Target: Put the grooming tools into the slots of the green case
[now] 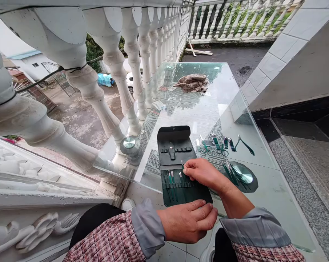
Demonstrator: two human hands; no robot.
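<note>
A dark green manicure case (175,165) lies unfolded on the glass table, with several thin green-handled tools (173,185) standing in its lower loops. My right hand (204,173) pinches a slim metal-tipped manicure tool (182,164) over the right part of the loop row. At the case's lower right corner my left hand (190,221) grips the edge, fingers together; its thumb and the underside are hidden. Right of the case lie small scissors (205,145), several nail clippers (215,142) and cuticle nippers (246,145). Closer to my right forearm rest more slender green tools (233,174).
The glass table (197,120) has round metal discs under its top. A crumpled brown cloth (192,83) and a small card (159,105) lie farther back. White balusters (109,62) run along the left; a tiled pillar (279,54) stands at the right.
</note>
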